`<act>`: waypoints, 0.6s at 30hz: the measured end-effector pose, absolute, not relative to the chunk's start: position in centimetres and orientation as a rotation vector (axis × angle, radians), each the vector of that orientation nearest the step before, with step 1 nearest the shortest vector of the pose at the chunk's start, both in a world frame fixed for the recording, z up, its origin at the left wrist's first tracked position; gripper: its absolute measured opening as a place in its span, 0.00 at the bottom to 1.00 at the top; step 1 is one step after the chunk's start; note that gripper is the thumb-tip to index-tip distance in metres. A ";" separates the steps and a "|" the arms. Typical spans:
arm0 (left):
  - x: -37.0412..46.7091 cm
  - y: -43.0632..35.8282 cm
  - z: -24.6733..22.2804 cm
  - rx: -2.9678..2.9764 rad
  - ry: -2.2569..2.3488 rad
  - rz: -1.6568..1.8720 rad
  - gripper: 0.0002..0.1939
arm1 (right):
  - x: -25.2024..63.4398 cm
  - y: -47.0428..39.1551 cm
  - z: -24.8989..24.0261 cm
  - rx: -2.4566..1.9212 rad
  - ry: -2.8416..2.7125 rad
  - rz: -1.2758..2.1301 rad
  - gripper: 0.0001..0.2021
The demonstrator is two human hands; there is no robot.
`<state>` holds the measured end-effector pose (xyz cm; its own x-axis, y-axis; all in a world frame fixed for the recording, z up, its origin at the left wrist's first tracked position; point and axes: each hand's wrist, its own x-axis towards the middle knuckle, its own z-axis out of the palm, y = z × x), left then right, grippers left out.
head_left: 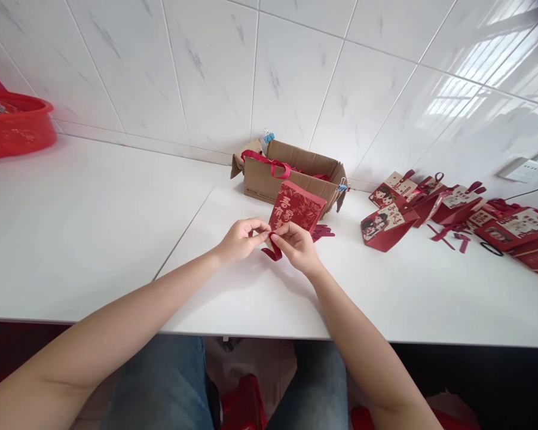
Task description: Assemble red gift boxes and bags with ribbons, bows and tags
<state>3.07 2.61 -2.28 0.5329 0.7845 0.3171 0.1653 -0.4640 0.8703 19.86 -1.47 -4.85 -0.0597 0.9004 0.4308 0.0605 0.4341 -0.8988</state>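
Note:
My left hand (244, 237) and my right hand (296, 245) meet over the white table, fingertips pinched together on a dark red ribbon (274, 253). One end of the ribbon curls down below my fingers. Just behind them a red gift box (301, 208) with pale lettering and a floral print leans in front of the cardboard box; my fingers cover its lower part. Whether they also touch the gift box, I cannot tell. More dark red ribbon pieces (323, 232) lie on the table to the right of my right hand.
An open cardboard box (269, 180) with red ribbons and blue binder clips (269, 137) stands by the tiled wall. Several red gift boxes (389, 226) with loops sit at the right, near a white power socket (522, 170). A red basin (18, 128) is at the far left.

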 end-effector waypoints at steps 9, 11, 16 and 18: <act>2.8 2.6 -2.4 2.251 0.835 1.133 0.09 | 19.7 -1.1 -5.2 -1.046 -1.601 0.657 0.16; 2.7 2.5 -2.3 2.300 0.813 1.124 0.09 | 19.8 -1.0 -5.1 -1.085 -1.638 0.570 0.16; 2.6 2.7 -2.3 2.494 0.809 1.166 0.08 | 20.1 -1.2 -4.8 -1.095 -1.689 0.371 0.12; 2.5 2.7 -2.3 2.519 0.811 1.178 0.08 | 20.1 -1.4 -4.6 -1.056 -1.728 0.342 0.10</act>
<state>2.52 2.68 -2.28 0.5195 0.5782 0.6291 0.3812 -0.8158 0.4350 20.14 -1.38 -4.56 -0.0768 0.7809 0.6199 0.4862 0.5722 -0.6605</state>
